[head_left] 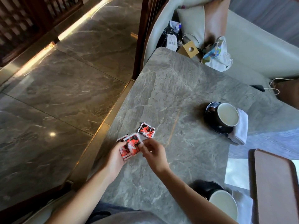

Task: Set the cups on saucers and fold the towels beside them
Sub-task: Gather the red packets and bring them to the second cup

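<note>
Near cup [224, 206] and saucer [205, 188] partly behind the right forearm, tray [275, 188] cut by the frame edge.

Grey marbled table [169, 94]; red-black-white packets [131, 147]; black saucer [210, 110]; white towel [241, 130].

Two cream-lined cups [227, 116] upright on black saucers [210, 110], folded white towel [240, 128] alongside.

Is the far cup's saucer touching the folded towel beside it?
Touching. The head view shows the saucer with its right edge overlapping the white towel, no table visible between them.
</note>
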`<action>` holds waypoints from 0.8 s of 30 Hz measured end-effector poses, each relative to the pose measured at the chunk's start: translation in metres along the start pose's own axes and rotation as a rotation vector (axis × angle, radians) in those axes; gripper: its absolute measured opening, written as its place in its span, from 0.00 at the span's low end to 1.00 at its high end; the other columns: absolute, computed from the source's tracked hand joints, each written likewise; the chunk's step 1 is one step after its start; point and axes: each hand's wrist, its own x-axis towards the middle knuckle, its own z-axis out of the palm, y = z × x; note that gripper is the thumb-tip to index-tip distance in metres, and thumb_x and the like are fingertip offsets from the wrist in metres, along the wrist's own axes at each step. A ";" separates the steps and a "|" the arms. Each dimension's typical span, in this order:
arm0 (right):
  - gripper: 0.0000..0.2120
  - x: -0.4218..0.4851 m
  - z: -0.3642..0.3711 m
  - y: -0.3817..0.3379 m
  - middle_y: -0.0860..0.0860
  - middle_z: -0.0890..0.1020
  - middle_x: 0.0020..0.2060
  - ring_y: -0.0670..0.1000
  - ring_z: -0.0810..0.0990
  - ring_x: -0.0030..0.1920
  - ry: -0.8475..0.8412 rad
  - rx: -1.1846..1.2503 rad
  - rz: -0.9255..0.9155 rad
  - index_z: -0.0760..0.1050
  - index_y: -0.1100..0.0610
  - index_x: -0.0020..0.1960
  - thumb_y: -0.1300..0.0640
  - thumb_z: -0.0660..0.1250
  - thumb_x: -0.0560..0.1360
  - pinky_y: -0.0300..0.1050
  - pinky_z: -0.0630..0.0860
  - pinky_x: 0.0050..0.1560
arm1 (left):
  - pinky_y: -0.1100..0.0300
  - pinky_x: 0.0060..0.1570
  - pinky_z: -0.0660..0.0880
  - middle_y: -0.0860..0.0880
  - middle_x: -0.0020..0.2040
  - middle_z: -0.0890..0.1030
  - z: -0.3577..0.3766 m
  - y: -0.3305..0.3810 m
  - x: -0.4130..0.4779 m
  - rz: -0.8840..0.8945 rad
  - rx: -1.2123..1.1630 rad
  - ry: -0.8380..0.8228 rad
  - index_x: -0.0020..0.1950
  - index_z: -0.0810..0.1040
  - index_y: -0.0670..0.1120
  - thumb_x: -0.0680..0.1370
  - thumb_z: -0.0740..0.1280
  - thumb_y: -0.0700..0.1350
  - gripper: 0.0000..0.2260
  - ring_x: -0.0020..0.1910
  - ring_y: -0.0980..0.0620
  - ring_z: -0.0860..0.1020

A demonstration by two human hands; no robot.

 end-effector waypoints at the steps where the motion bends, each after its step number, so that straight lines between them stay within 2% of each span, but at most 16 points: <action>1: 0.09 0.001 0.005 -0.004 0.45 0.79 0.29 0.44 0.76 0.30 -0.044 -0.011 0.008 0.75 0.48 0.36 0.58 0.70 0.73 0.48 0.75 0.36 | 0.63 0.36 0.77 0.48 0.38 0.85 0.003 -0.001 -0.001 0.014 0.036 -0.016 0.52 0.78 0.45 0.78 0.59 0.43 0.09 0.36 0.54 0.82; 4: 0.06 0.012 0.011 -0.009 0.44 0.77 0.27 0.39 0.73 0.28 -0.106 -0.103 0.011 0.75 0.49 0.38 0.54 0.71 0.73 0.39 0.70 0.34 | 0.64 0.32 0.78 0.45 0.40 0.82 0.006 0.000 -0.001 0.113 0.106 0.036 0.53 0.75 0.42 0.78 0.60 0.37 0.07 0.33 0.56 0.82; 7: 0.03 0.035 0.000 -0.012 0.46 0.77 0.35 0.42 0.75 0.34 0.114 -0.142 0.013 0.77 0.51 0.45 0.53 0.69 0.74 0.41 0.71 0.37 | 0.64 0.31 0.79 0.44 0.44 0.82 0.005 0.010 0.001 0.134 0.078 0.077 0.60 0.72 0.41 0.79 0.57 0.35 0.11 0.33 0.56 0.83; 9: 0.11 0.052 -0.012 -0.012 0.51 0.76 0.48 0.50 0.78 0.47 0.192 -0.248 0.008 0.76 0.53 0.55 0.54 0.69 0.74 0.45 0.75 0.47 | 0.65 0.31 0.78 0.49 0.39 0.85 0.003 0.012 0.001 0.120 0.082 0.061 0.61 0.72 0.41 0.79 0.55 0.35 0.13 0.34 0.56 0.83; 11: 0.21 0.063 -0.021 -0.007 0.52 0.71 0.61 0.52 0.72 0.59 0.103 -0.511 0.015 0.71 0.50 0.65 0.54 0.69 0.74 0.49 0.74 0.56 | 0.63 0.33 0.79 0.52 0.35 0.86 0.002 0.009 0.001 0.096 0.091 0.055 0.61 0.72 0.42 0.79 0.54 0.35 0.13 0.34 0.56 0.84; 13: 0.24 0.065 -0.024 -0.002 0.50 0.67 0.65 0.53 0.66 0.63 0.008 -0.753 0.018 0.68 0.45 0.68 0.51 0.69 0.73 0.50 0.74 0.55 | 0.61 0.39 0.77 0.50 0.34 0.85 0.001 0.004 0.000 0.076 0.093 0.079 0.59 0.71 0.43 0.79 0.54 0.35 0.12 0.33 0.56 0.84; 14: 0.23 0.062 -0.024 0.002 0.49 0.67 0.64 0.53 0.67 0.63 -0.001 -0.778 0.021 0.68 0.44 0.66 0.51 0.69 0.72 0.49 0.75 0.52 | 0.60 0.39 0.77 0.48 0.36 0.85 0.002 0.003 0.000 0.075 0.084 0.092 0.58 0.71 0.44 0.79 0.54 0.35 0.11 0.33 0.55 0.84; 16: 0.17 0.056 -0.021 0.008 0.48 0.72 0.58 0.52 0.71 0.58 0.031 -0.679 0.063 0.72 0.45 0.59 0.49 0.69 0.72 0.46 0.73 0.45 | 0.61 0.34 0.79 0.46 0.41 0.83 0.003 0.003 -0.001 0.083 0.077 0.121 0.51 0.72 0.47 0.78 0.54 0.33 0.12 0.33 0.54 0.84; 18: 0.09 0.049 -0.018 0.012 0.50 0.78 0.48 0.51 0.76 0.50 0.031 -0.644 0.088 0.75 0.47 0.51 0.48 0.68 0.71 0.43 0.67 0.39 | 0.62 0.29 0.79 0.44 0.44 0.80 0.003 0.004 -0.001 0.100 0.112 0.167 0.47 0.71 0.50 0.77 0.55 0.31 0.14 0.36 0.51 0.83; 19: 0.06 0.046 -0.018 0.014 0.51 0.80 0.42 0.52 0.77 0.44 0.048 -0.614 0.095 0.75 0.48 0.46 0.48 0.69 0.71 0.42 0.65 0.37 | 0.59 0.31 0.79 0.44 0.44 0.79 0.002 0.005 -0.001 0.109 0.140 0.195 0.46 0.72 0.50 0.76 0.55 0.30 0.15 0.39 0.50 0.81; 20: 0.06 0.042 -0.019 0.015 0.50 0.79 0.35 0.52 0.76 0.37 0.074 -0.522 0.109 0.75 0.50 0.40 0.49 0.69 0.72 0.43 0.64 0.34 | 0.57 0.34 0.78 0.45 0.45 0.78 0.001 0.005 0.000 0.112 0.165 0.219 0.46 0.72 0.50 0.76 0.55 0.30 0.15 0.41 0.50 0.79; 22: 0.14 0.032 -0.019 0.011 0.47 0.75 0.26 0.47 0.71 0.28 0.106 -0.203 0.129 0.71 0.52 0.32 0.52 0.71 0.72 0.43 0.64 0.31 | 0.56 0.37 0.75 0.46 0.43 0.77 0.000 0.005 -0.002 0.109 0.168 0.242 0.46 0.72 0.50 0.76 0.55 0.30 0.15 0.40 0.50 0.76; 24: 0.11 0.020 -0.013 0.003 0.46 0.78 0.25 0.43 0.73 0.26 0.035 0.054 0.103 0.74 0.55 0.34 0.56 0.72 0.72 0.39 0.68 0.30 | 0.60 0.34 0.75 0.47 0.39 0.79 0.002 0.003 -0.005 0.068 0.107 0.227 0.49 0.73 0.48 0.76 0.56 0.33 0.12 0.37 0.51 0.77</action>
